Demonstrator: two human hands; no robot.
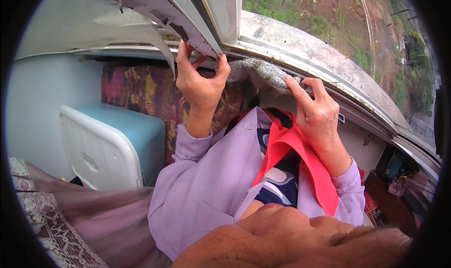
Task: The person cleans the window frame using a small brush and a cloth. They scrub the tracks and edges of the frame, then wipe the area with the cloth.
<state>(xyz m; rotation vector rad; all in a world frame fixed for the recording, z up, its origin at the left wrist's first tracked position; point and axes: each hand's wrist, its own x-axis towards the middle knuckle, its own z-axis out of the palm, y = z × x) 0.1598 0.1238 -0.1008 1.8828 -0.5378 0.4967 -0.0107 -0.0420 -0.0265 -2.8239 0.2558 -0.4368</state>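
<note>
My left hand pinches the lower end of a white window sash, thumb on one side and fingers on the other. Dark, peeling film clings to that sash. A grey, fluffy rag lies bunched along the window track, between my two hands. At the rag's right end my right hand is closed, thumb and index finger pressed on it. Part of the rag's lower side hangs under the track.
A blue bin with a white front stands at the left, beside a patterned brown panel. Sheer curtains hang at upper left, and a lace-edged curtain at lower left. Past the window runs a weathered concrete ledge, with ground far below.
</note>
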